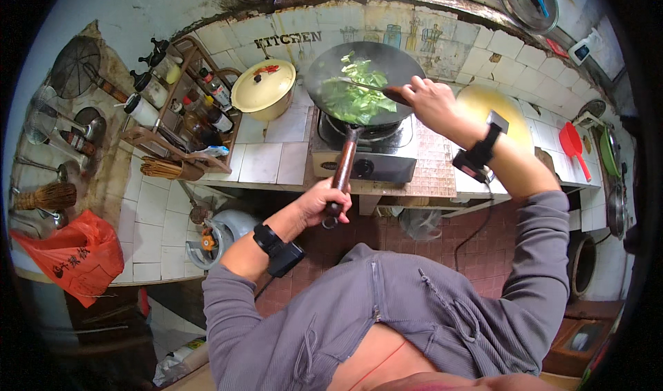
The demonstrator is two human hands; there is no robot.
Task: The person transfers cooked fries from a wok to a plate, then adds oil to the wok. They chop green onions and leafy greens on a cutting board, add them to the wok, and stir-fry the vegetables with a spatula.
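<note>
A dark wok (pixel 400 63) sits on a gas stove (pixel 397 159), with chopped green leafy vegetables (pixel 362 101) in it and a light haze over it. My left hand (pixel 324 202) is closed round the wok's brown wooden handle (pixel 347 159), near its end. In my right hand (pixel 436 106) is a spatula (pixel 369 86), gripped by its wooden handle. Its metal shaft reaches left over the greens, and its blade is partly lost among the leaves.
Left of the stove stands a cream lidded pot (pixel 266 94). Farther left, a brown rack (pixel 181 80) holds several bottles. A red plastic scoop (pixel 572 146) lies at the right. Below the counter is a gas cylinder (pixel 238 229). A red bag (pixel 83 256) lies at the far left.
</note>
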